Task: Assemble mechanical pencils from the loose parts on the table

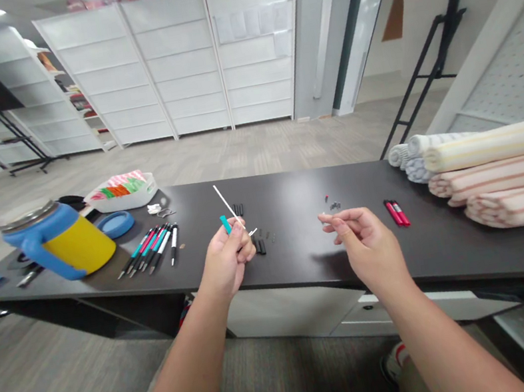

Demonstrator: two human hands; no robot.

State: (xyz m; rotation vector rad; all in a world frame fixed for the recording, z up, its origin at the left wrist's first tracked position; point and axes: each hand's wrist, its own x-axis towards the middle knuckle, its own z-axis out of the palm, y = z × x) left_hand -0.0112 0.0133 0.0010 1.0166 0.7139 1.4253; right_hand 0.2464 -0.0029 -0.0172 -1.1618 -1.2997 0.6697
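My left hand (226, 259) is closed around a teal pen barrel (225, 223) and a thin white pen refill (225, 202), which stick up past the fingers. Another short white tip pokes out on the hand's right side. My right hand (370, 243) hovers over the table with thumb and index finger pinched; whatever is between them is too small to name. Black pen parts (260, 247) and tiny springs (269, 236) lie beside my left hand, with more black pieces (239, 209) behind it. Small dark bits (335, 206) rest beyond my right fingertips. Two red pen barrels (397, 212) lie further right.
Several pens (152, 248) lie on the dark table (287, 198) at left. Near them stand a blue-and-yellow jug (64, 241), a blue lid (115, 224) and a white basket (142, 193) of colourful packets. Rolled striped towels (502, 177) are stacked on the right end.
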